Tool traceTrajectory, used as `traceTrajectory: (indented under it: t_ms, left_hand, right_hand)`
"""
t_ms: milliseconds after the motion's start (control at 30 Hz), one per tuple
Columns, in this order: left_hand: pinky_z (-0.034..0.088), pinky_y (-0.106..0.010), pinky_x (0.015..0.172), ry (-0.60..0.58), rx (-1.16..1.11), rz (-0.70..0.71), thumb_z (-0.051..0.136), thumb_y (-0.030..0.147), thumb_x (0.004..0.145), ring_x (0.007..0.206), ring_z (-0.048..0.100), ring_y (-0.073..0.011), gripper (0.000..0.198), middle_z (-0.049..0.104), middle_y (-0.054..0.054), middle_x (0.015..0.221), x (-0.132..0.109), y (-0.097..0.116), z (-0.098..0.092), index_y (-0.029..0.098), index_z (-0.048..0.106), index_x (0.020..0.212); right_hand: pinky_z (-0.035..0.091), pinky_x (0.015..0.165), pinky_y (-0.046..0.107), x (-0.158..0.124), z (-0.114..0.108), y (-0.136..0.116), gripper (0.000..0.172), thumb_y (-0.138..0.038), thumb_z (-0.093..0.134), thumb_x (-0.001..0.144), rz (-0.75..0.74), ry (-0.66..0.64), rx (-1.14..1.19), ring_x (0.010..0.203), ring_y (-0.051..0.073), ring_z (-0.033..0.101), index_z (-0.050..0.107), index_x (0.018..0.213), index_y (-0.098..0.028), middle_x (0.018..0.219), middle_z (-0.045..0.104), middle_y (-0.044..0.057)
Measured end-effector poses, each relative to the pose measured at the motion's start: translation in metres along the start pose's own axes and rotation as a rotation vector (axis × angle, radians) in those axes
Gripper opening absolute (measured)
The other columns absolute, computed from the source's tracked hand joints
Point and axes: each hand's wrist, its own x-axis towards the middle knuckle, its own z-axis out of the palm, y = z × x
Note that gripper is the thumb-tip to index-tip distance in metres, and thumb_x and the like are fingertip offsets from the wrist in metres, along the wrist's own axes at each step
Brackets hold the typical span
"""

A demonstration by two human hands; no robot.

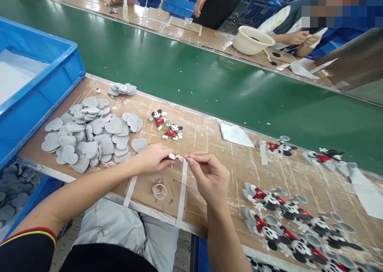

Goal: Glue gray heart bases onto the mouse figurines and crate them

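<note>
Crate [44, 84], blue and single, stands at the 9 o'clock edge of the desk [209, 144] with a white sheet inside. At 8 o'clock, lower down, one blue bin [44, 184] holds more grey shapes. Hearts [89, 136], flat and grey, lie heaped just right of the crate. There are several dozen, too overlapped to count exactly. A small stack [122, 89] of about six grey pieces sits at their 12 o'clock.

Two mice [172, 132], cartoon figures in black, red and white, lie side by side at the heap's 3 o'clock. At 6 o'clock of the mice the left hand [152, 158] pinches one small piece [172, 157] between thumb and fingertips, just over the desk. The piece shows red and white with a bit of black and is mostly hidden by the fingers. The right hand [206, 176], at the piece's 3 o'clock, pinches a thin stick [183, 157] whose tip touches the piece.

One clear ring [159, 191] lies on the desk at 6 o'clock of the piece. One white paper [236, 135] lies at 1 o'clock of the right hand. At the right hand's 4 o'clock is a cluster [284, 220] of more than ten like mice, lying in overlapping rows with grey backs.

A green belt [209, 80] runs across at 12 o'clock. Beyond it, two bottles [125, 8] and one white bowl [251, 40] stand near other people's hands.
</note>
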Motion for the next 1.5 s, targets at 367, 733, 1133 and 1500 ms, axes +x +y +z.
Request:
traceTrajectory:
  t_ms: [367, 733, 1133, 1500]
  left_hand:
    - [0.046, -0.032, 0.082, -0.008, 0.013, 0.000, 0.054, 0.030, 0.098, 0.095, 0.066, -0.0232, 0.018, 0.072, -0.006, 0.097, 0.000, 0.001, -0.002, 0.018, 0.063, 0.107]
    - [0.046, -0.032, 0.082, -0.003, 0.008, 0.008, 0.055, 0.030, 0.097, 0.095, 0.066, -0.0225, 0.017, 0.072, -0.006, 0.099, 0.001, 0.001, -0.001, 0.018, 0.063, 0.107]
    - [0.045, -0.030, 0.079, 0.008, 0.015, 0.014, 0.055, 0.030, 0.097, 0.091, 0.065, -0.0218, 0.015, 0.071, -0.005, 0.094, 0.000, 0.001, -0.001, 0.018, 0.062, 0.102]
    - [0.045, -0.031, 0.079, -0.010, 0.021, 0.006, 0.053, 0.032, 0.098, 0.094, 0.064, -0.0224, 0.018, 0.071, -0.006, 0.096, 0.000, 0.001, -0.001, 0.018, 0.063, 0.103]
  right_hand:
    - [0.054, 0.078, 0.033, -0.001, 0.000, 0.004, 0.007, -0.018, 0.067, 0.090, -0.072, -0.025, -0.060, 0.088, 0.018, 0.067, 0.068, 0.092, -0.025, 0.090, 0.072, 0.003]
    - [0.054, 0.077, 0.032, -0.002, 0.000, 0.002, 0.008, -0.017, 0.066, 0.090, -0.089, -0.001, -0.057, 0.088, 0.019, 0.068, 0.068, 0.092, -0.025, 0.090, 0.072, 0.004]
    - [0.054, 0.075, 0.032, -0.001, -0.002, 0.002, 0.007, -0.019, 0.066, 0.090, -0.080, -0.018, -0.078, 0.086, 0.019, 0.068, 0.067, 0.090, -0.025, 0.088, 0.072, 0.003]
    - [0.053, 0.074, 0.028, -0.001, -0.012, -0.004, 0.009, -0.016, 0.066, 0.090, -0.044, -0.041, 0.037, 0.085, 0.016, 0.067, 0.067, 0.091, -0.025, 0.088, 0.071, 0.002]
